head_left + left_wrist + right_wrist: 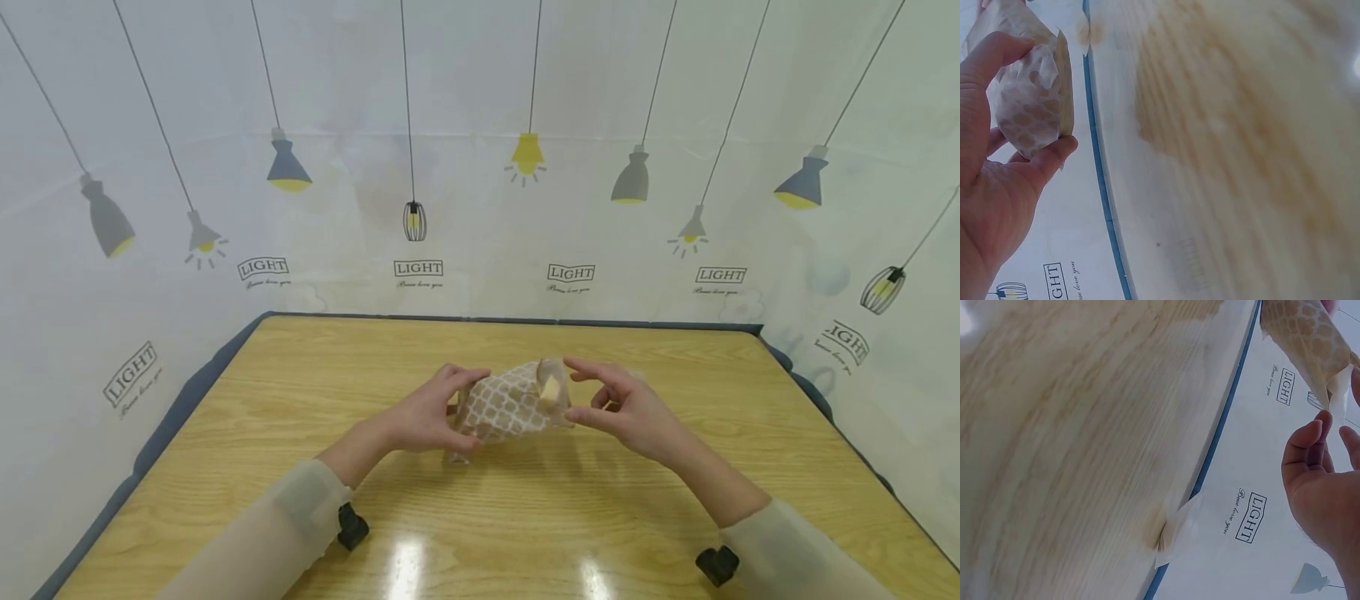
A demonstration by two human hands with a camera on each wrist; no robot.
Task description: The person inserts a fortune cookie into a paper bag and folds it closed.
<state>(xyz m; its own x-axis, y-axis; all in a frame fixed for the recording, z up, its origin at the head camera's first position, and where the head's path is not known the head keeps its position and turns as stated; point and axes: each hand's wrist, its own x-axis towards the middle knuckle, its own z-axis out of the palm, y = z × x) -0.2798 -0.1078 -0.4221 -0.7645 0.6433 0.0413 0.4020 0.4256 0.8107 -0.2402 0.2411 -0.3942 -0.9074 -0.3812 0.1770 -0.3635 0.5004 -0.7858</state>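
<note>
In front of me stands a brown wood table (pixel 480 500) with visible grain, having two bright reflections (pixel 406 567) on its near part, and a blue strip (pixel 187 400) follows its far edge and sides. Around it I see a pale wall (pixel 472 67) with printed lamps on thin cords (pixel 407 83): one yellow lamp (pixel 528 148), two blue lamps (pixel 285 162), several grey lamps (pixel 630 177) and two black cage lamps (pixel 415 222). Lower on this wall, I can read several times the word LIGHT (pixel 418 267) in a frame, with small script (pixel 420 284) under it.
</note>
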